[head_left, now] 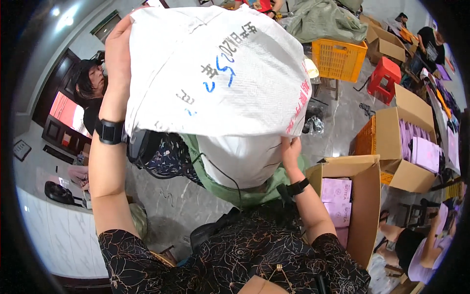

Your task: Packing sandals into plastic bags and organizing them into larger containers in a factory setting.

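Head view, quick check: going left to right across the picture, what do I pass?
Seated person in black → left hand → white woven sack → right hand → open carton of pink boxes → second carton with purple boxes.

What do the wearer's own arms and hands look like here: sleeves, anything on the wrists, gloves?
Both hands are bare, no gloves. The left hand has a black band with a square black face on its wrist. The right hand has a narrower black band on its wrist. Both forearms are uncovered; short sleeves of a black top with a thin tan floral line pattern end near the elbows.
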`<action>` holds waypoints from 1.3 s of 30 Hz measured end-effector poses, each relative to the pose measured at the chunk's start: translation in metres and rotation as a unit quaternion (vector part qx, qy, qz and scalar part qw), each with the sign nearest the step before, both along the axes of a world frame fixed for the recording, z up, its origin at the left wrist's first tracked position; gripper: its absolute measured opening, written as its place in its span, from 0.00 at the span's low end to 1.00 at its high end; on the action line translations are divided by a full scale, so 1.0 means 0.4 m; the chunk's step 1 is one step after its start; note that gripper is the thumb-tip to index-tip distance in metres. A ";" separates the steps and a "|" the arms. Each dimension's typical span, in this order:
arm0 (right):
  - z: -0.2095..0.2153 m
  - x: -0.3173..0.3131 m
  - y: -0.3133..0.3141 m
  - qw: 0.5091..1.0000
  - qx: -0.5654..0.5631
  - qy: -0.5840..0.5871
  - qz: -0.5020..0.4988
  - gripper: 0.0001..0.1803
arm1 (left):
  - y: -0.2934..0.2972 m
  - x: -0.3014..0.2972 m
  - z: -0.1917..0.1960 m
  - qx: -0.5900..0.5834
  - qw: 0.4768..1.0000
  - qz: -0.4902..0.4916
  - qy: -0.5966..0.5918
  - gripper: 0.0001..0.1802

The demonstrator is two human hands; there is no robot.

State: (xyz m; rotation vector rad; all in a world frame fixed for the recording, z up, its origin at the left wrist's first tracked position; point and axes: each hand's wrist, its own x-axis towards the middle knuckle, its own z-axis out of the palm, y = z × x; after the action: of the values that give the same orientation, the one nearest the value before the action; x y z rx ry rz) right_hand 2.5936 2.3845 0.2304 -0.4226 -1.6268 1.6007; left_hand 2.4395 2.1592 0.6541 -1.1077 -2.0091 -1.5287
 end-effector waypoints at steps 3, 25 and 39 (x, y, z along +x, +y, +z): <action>0.031 -0.010 0.040 0.977 0.196 -0.037 -0.077 0.16 | -0.053 -0.012 0.011 -0.014 0.993 0.110 0.044 0.18; 0.450 -0.202 -0.068 0.936 0.277 0.126 0.175 0.08 | -1.107 -0.218 -0.087 0.150 0.980 0.116 -0.057 0.21; 0.753 -0.174 -0.234 0.910 0.268 0.256 0.186 0.18 | -0.309 0.248 -0.565 -0.074 0.980 0.175 -0.060 0.55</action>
State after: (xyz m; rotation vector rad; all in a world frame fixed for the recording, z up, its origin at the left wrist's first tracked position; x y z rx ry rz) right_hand 2.5241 2.2910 0.5316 0.5827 -1.6847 1.2838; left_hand 2.5387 2.0354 0.4283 -0.6751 -2.2844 -1.3085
